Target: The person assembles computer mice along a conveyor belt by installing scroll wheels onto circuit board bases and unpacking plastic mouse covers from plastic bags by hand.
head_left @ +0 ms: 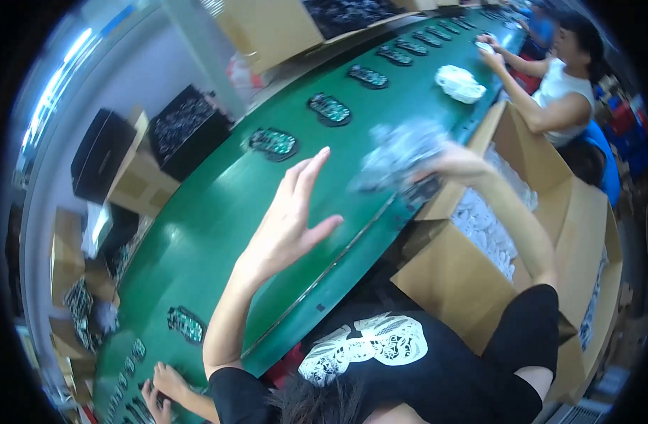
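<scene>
Hair (320,404) and black shirt (458,360) up close; left hand (288,215) hangs over the green belt (218,226), fingers spread, holding nothing; right hand (454,164) seems wrapped round a greyish bundle (401,152) above the belt, too smeary to tell how tightly; imo a loose grip could drop it beside the cardboard box (451,275).

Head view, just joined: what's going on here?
The person's right hand grips a pale, see-through bundle, too blurred to identify, above the near edge of a green belt. The left hand is open over the belt, holding nothing. Green-and-black parts lie spaced along the belt, with a white bundle farther up. An open carton of white pieces stands at right. Beyond it, a co-worker handles something small and white.
</scene>
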Demonstrator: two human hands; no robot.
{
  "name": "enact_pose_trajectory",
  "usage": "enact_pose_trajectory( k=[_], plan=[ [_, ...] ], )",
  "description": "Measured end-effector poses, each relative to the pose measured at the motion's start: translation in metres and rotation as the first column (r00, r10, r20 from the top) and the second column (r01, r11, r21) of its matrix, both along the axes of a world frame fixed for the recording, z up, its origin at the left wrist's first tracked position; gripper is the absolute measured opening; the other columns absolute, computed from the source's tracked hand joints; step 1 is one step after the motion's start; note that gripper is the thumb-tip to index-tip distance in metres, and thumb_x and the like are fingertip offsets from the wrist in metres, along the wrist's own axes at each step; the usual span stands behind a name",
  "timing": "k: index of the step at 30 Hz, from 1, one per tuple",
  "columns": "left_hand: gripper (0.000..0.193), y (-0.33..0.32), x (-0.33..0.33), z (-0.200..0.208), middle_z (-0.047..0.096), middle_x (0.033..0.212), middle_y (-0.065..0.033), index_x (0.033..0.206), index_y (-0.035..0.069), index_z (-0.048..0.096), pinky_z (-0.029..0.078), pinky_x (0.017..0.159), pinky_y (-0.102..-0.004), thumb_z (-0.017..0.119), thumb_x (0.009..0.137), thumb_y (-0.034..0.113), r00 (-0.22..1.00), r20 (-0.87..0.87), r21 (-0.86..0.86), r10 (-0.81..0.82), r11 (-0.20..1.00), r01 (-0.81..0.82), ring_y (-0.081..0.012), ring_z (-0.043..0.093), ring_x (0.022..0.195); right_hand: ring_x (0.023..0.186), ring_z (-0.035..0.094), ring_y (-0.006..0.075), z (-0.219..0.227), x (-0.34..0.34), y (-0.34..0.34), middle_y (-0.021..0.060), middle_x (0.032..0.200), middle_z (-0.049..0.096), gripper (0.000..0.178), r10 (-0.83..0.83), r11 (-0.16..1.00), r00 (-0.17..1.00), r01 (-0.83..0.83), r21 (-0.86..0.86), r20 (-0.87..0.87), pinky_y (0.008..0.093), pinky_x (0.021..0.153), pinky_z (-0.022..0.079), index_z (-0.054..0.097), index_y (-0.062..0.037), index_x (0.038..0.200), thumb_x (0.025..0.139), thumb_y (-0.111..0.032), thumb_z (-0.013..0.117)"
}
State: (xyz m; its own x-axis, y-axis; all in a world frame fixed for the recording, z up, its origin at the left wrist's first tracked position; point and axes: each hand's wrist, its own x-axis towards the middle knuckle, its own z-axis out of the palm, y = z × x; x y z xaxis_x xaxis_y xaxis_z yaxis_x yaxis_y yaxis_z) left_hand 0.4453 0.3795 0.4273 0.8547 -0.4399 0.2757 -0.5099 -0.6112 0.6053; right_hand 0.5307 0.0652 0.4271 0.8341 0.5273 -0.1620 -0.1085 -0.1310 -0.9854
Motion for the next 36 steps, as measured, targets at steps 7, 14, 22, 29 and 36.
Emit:
enact_pose_trajectory(
  k=[7, 14, 22, 29, 36],
  plan=[
    [0.102, 0.010, -0.023, -0.038, 0.030, 0.151, -0.0276, 0.157, 0.018, 0.026, 0.038, 0.114, -0.0516, 0.086, 0.075, 0.024, 0.975, -0.058, 0.111, 0.213, 0.972, -0.206, -0.0468, 0.040, 0.136, 0.112, 0.062, 0.0185, -0.054, 0.036, 0.125, 0.0103, 0.122, 0.067, 0.071, 0.614, 0.773, 0.784, -0.573, -0.272, 0.093, 0.0329, 0.100, 0.048, 0.059, -0.0036, 0.132, 0.070, -0.023, 0.088],
    [0.056, 0.038, -0.039, -0.057, 0.059, 0.121, -0.0202, 0.124, -0.002, 0.058, 0.046, 0.095, -0.0484, 0.077, 0.085, 0.033, 0.941, -0.047, 0.329, 0.335, 0.895, -0.302, -0.0385, 0.056, 0.110, 0.123, 0.056, 0.0328, -0.058, 0.013, 0.069, 0.0170, 0.135, 0.056, 0.073, 0.411, 0.844, 0.788, -0.139, -0.518, 0.459, 0.0437, 0.101, 0.048, 0.053, -0.0045, 0.136, 0.077, -0.033, 0.084],
    [0.044, 0.082, -0.057, -0.019, 0.067, 0.097, -0.0146, 0.118, 0.007, 0.063, 0.045, 0.085, -0.0489, 0.073, 0.088, 0.038, 0.858, -0.086, 0.514, 0.506, 0.760, -0.397, -0.0337, 0.061, 0.095, 0.119, 0.052, 0.0328, -0.050, -0.036, 0.095, 0.0131, 0.131, 0.052, 0.074, 0.516, 0.730, 0.626, 0.037, -0.683, 0.585, 0.0450, 0.090, 0.053, 0.051, -0.0117, 0.137, 0.075, -0.032, 0.084],
    [0.071, 0.024, -0.039, 0.004, 0.053, 0.138, -0.0193, 0.146, 0.010, 0.047, 0.042, 0.109, -0.0457, 0.078, 0.082, 0.015, 0.971, -0.039, 0.039, 0.236, 0.971, -0.235, -0.0377, 0.051, 0.127, 0.100, 0.064, 0.0283, -0.041, -0.014, 0.084, 0.0126, 0.119, 0.057, 0.068, 0.435, 0.844, 0.694, -0.093, -0.528, 0.573, 0.0369, 0.086, 0.055, 0.053, -0.0085, 0.131, 0.073, -0.021, 0.086],
    [0.093, -0.016, 0.001, -0.017, 0.052, 0.141, -0.0187, 0.154, 0.009, 0.035, 0.047, 0.106, -0.0438, 0.084, 0.076, 0.015, 0.971, -0.240, -0.240, -0.006, 0.969, -0.053, -0.0335, 0.058, 0.124, 0.112, 0.060, 0.0184, -0.016, -0.020, 0.083, 0.0113, 0.128, 0.053, 0.068, 0.174, 0.969, 0.970, -0.200, 0.148, 0.171, 0.0317, 0.092, 0.052, 0.045, -0.0033, 0.125, 0.074, -0.015, 0.089]
  ],
)
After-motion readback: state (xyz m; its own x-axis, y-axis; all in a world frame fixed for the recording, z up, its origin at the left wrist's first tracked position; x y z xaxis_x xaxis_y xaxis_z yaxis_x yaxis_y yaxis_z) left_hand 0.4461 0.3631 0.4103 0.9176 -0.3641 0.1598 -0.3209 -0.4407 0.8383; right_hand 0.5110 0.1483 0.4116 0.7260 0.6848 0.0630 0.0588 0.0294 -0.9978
